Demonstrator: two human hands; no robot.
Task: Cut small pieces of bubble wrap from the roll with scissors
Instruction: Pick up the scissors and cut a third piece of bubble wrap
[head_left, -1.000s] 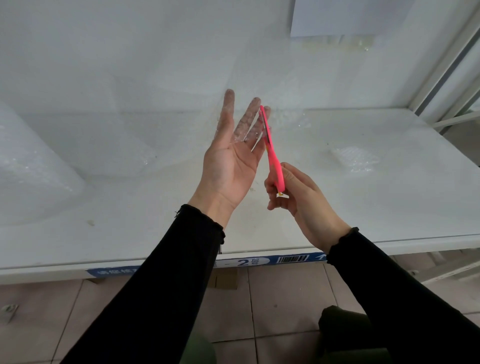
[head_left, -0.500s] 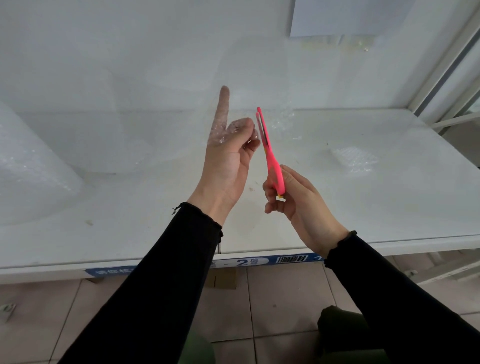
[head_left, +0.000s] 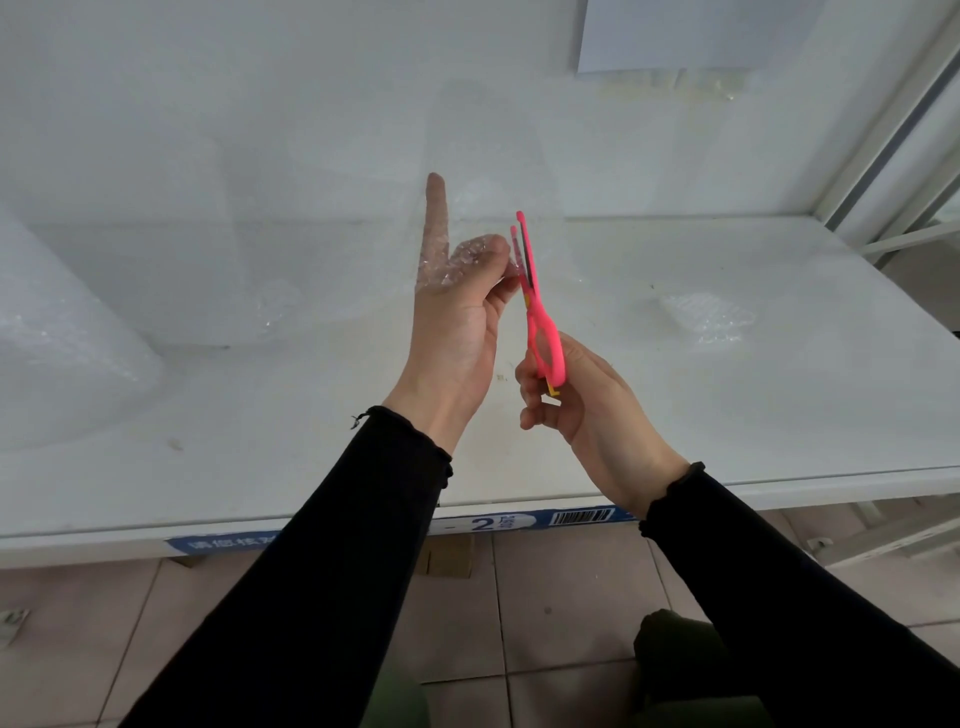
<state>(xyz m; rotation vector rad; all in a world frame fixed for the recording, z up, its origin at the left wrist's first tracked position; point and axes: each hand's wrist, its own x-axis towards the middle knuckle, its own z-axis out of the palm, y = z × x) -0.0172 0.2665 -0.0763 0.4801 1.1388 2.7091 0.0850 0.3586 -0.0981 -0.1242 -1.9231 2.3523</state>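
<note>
Pinching bubble wrap sheet (head_left: 451, 261) w/ L hand (head_left: 457, 338), R hand (head_left: 589, 402) gripping pink scissors (head_left: 543, 327); roll (head_left: 62, 332) left, scrap (head_left: 706, 319) right on table (head_left: 753, 426)

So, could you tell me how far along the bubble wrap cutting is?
Done: one cut piece lies on the table. In hand: the left hand pinches the sheet while the right hand holds the pink scissors, blades at its edge. Left: more from the roll.

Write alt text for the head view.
The left hand pinches a clear sheet of bubble wrap, index finger pointing up, while the right hand holds pink scissors, blades slightly parted, beside it over a white table. The roll lies far left.
</note>
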